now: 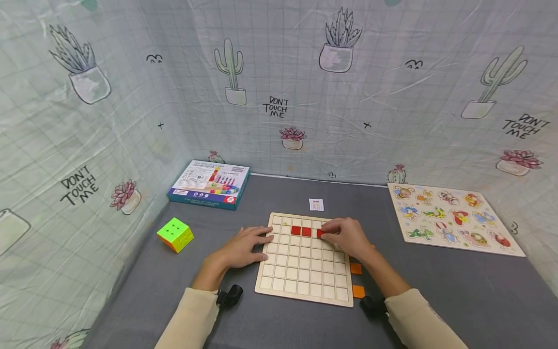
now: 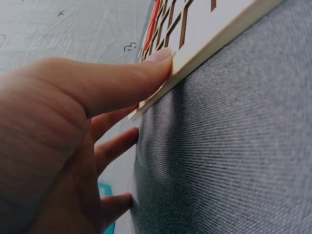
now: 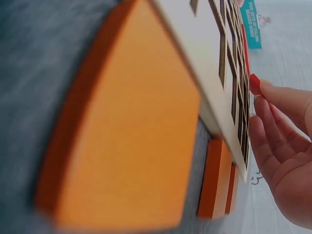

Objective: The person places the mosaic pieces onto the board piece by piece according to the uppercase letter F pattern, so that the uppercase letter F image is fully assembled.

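Note:
A wooden grid board (image 1: 301, 293) lies flat on the grey table. Two red square tiles (image 1: 301, 231) sit side by side in its second row. Between thumb and fingertips my right hand (image 1: 348, 236) pinches another red tile (image 3: 254, 84) over the same row, farther right. Whether that tile touches its cell is hidden by the fingers. My left hand (image 1: 246, 246) rests at the board's left edge, its fingers spread. In the left wrist view the thumb (image 2: 131, 80) touches the board's rim. Orange tiles (image 1: 358, 291) lie along the board's right side, partly under the right forearm.
Behind the board is a small printed card (image 1: 316, 204). A boxed game (image 1: 210, 184) lies at the back left, with a green and orange puzzle cube (image 1: 175, 234) in front. An insect picture board (image 1: 453, 220) lies on the right. Patterned cloth walls (image 1: 279, 72) enclose the table.

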Tool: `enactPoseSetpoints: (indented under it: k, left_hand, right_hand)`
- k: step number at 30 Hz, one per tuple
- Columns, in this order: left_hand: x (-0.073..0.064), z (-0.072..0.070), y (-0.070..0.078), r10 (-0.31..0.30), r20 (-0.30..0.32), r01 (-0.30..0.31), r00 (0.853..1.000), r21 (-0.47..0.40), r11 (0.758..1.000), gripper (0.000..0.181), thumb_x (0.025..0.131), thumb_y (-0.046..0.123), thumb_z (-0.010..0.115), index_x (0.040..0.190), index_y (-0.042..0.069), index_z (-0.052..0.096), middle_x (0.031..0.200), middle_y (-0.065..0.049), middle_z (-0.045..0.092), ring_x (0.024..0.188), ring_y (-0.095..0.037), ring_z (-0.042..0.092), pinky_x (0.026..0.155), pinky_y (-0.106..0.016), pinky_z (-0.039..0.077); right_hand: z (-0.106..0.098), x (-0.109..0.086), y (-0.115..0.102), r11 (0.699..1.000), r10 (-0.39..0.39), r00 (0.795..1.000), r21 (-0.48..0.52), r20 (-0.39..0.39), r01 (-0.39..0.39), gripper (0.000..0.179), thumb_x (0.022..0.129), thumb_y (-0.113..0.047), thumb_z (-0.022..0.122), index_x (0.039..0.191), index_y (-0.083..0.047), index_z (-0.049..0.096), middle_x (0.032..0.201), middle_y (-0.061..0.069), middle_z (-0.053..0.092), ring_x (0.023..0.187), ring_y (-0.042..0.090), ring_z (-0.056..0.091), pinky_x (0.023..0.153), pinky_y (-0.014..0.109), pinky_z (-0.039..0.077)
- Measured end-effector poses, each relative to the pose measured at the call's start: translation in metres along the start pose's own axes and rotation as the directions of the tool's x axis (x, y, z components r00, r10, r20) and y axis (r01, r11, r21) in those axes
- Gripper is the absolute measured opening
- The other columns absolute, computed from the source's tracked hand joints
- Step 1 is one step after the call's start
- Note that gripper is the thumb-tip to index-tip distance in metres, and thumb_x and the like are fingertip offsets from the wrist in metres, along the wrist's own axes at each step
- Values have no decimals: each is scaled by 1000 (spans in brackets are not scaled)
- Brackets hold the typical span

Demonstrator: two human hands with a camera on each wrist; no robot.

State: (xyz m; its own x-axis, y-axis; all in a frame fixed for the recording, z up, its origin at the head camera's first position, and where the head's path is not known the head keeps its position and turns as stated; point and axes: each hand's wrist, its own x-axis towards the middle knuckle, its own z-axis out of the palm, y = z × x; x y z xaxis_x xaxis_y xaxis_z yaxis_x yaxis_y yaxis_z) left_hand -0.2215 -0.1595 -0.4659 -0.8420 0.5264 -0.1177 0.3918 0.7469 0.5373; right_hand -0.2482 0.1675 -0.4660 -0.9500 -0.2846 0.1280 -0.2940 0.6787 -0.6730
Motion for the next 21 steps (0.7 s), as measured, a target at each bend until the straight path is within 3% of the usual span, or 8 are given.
enactPoseSetpoints:
  k: [7,13,21]
  left_hand:
    - [0,-1,1,-9,2,9,1000,-2,1000,57,97,29,70,149,12,53,166,-5,38,155,-34,31,126,-71,8]
    - [0,-1,1,-1,3,1,1000,-6,1000,57,97,28,70,149,12,53,166,-5,38,156,-34,31,125,-71,8]
    - [1,-1,0,7,8,-7,1000,3,1000,57,97,28,69,149,11,52,166,-6,38,156,-35,30,125,-72,9]
  right_hand:
    - [7,8,-3,1000,3,1000,-16,18,-3,21,86,-14,82,106,-8,81,106,9,80,96,24,74,78,33,61]
    - [8,12,-7,998,50,998,-36,45,-49,18,84,-16,83,102,-11,82,99,7,80,83,17,69,72,30,56]
    - [8,14,-10,995,99,993,-24,68,-97,18,84,-14,84,101,-10,82,99,6,80,83,16,69,71,29,56]
